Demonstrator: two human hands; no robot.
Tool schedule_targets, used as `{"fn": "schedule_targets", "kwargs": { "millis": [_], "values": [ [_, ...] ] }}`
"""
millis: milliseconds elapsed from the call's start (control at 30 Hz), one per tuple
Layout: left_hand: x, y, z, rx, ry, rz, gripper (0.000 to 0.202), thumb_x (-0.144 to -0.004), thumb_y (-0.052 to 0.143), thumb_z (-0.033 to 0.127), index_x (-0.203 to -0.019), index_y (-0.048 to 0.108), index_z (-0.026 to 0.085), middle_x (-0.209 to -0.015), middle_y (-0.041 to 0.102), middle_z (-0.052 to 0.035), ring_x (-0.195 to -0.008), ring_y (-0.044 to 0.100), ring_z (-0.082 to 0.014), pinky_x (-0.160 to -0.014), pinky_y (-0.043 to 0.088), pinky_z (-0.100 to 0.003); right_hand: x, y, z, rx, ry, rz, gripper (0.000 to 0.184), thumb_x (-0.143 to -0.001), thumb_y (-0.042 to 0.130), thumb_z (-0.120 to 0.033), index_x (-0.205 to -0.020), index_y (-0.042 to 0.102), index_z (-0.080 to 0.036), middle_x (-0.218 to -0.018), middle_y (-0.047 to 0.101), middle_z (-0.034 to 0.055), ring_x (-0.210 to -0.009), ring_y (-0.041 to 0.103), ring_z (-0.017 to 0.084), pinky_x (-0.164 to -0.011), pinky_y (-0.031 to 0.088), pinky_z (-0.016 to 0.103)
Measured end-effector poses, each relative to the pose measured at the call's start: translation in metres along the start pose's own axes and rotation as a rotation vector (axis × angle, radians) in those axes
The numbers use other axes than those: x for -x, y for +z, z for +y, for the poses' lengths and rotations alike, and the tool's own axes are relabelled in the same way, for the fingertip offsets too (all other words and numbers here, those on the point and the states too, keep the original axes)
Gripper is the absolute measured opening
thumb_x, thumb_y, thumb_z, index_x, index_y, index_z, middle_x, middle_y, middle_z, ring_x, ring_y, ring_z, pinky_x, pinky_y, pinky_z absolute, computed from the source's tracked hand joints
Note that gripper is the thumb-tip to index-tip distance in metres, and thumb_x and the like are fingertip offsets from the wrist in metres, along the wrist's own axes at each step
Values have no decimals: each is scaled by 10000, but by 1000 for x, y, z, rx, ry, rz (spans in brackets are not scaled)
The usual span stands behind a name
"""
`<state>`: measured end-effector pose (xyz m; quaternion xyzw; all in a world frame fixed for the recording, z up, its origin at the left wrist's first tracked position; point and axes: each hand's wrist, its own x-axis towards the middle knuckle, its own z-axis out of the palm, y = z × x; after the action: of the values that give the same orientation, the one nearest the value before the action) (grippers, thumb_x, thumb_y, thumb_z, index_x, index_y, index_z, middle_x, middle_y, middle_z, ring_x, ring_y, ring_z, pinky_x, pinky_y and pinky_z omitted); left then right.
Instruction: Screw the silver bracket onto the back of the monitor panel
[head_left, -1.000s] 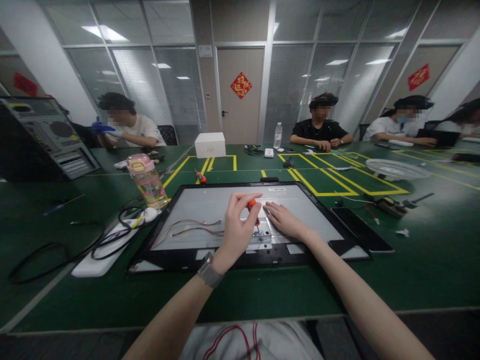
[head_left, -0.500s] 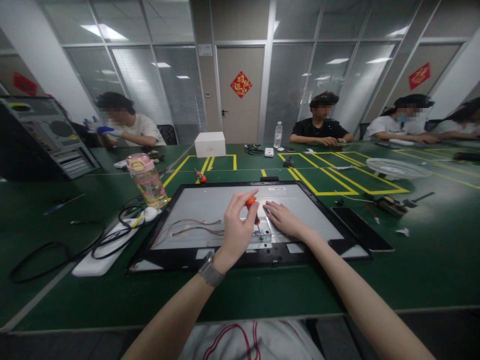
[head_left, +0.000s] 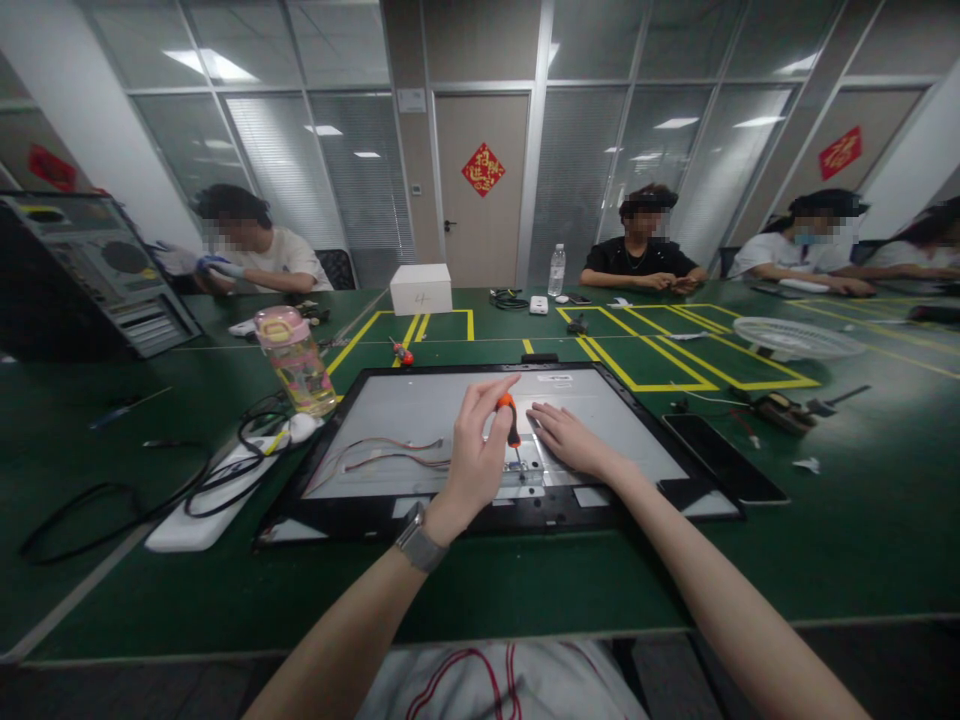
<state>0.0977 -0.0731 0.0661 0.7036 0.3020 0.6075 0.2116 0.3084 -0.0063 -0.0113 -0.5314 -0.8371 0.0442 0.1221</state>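
A monitor panel (head_left: 420,405) lies back-up in its black frame on the green table (head_left: 525,585). My left hand (head_left: 474,455) is closed round a small orange-handled screwdriver (head_left: 511,420), held upright with its tip on a small metal board (head_left: 525,472) near the panel's front edge. My right hand (head_left: 568,438) rests flat on the panel just right of the screwdriver, fingers stretched out. Thin red and white wires (head_left: 390,452) run across the panel to the left of my left hand. A watch sits on my left wrist.
A pink-lidded bottle (head_left: 295,362), black cables (head_left: 217,478) on a white slab and a computer case (head_left: 90,270) stand to the left. A phone (head_left: 720,458), small parts and a fan grille (head_left: 795,336) lie to the right. A white box (head_left: 420,288) and several seated people are across the table.
My left hand's fingers have shifted round the screwdriver handle, leaving more of the handle showing. My right hand stays flat on the panel. The person at the far left lowered a gloved hand.
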Motion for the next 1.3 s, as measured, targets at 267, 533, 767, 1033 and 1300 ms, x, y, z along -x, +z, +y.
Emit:
{"fn": "schedule_targets", "kwargs": {
  "millis": [267,533,767,1033,1300],
  "values": [
    [-1,0,3,-82,83,57,188,-869,665,210,-1054,700,211,-868,542,-6,-767,563,-130,-774,486,-279,0,2,0,-19,5,8,480,-1002,332,-287,-1443,452,-140,-1549,382,166,-1444,331,257,-1183,243,494],
    [0,0,0,-141,132,54,171,-875,672,202,-1044,688,222,-861,516,0,-787,554,-136,-774,488,-287,-2,5,3,-12,-6,31,472,-1003,328,-283,-1433,464,-143,-1535,405,168,-1432,351,263,-1175,260,505],
    [1,1,-1,-59,119,-23,279,-939,537,141,-1191,625,222,-981,585,-37,-894,581,-153,-834,481,-298,-1,3,1,-7,-3,21,478,-1013,330,-306,-1433,469,-126,-1529,413,169,-1438,340,261,-1180,258,484],
    [2,2,-3,-65,85,15,224,-942,568,220,-1144,663,233,-972,566,-36,-881,574,-153,-823,485,-294,-1,3,1,-14,-4,21,489,-1006,317,-299,-1448,451,-139,-1535,405,165,-1440,337,259,-1178,254,496],
    [3,3,-3,-39,67,20,208,-924,606,259,-1120,671,232,-965,571,-32,-875,571,-150,-816,480,-285,-2,3,1,-20,4,19,489,-999,323,-289,-1446,453,-139,-1542,395,162,-1439,337,260,-1177,251,495]
  ]
}}
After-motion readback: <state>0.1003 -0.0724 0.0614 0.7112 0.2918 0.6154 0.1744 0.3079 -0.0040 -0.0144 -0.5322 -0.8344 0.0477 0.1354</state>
